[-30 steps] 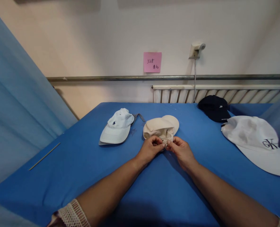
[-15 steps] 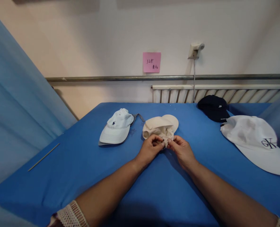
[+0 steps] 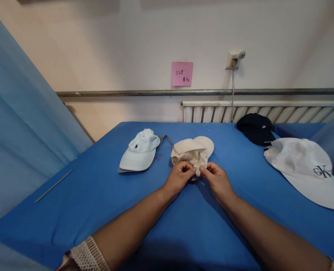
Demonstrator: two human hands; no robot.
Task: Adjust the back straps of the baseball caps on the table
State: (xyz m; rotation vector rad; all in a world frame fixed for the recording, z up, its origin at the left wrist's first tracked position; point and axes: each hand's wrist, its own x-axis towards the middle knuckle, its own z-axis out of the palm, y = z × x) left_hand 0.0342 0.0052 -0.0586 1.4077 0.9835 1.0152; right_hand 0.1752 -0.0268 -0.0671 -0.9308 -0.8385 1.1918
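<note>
Cream cap (image 3: 188, 147) sits mid-counter (image 3: 167, 218), its near edge pinched between nearly closed fingertips of left hand (image 3: 180, 177) and right hand (image 3: 216, 180); right of it, a white cap (image 3: 302, 160) reads "CK".

1 pink note (image 3: 182, 74) — handwritten, 1 radiator (image 3: 212, 104)

Both forearms reach forward and converge, left hand (image 3: 180, 176) and right hand (image 3: 216, 181) pinching with fingers.
</note>
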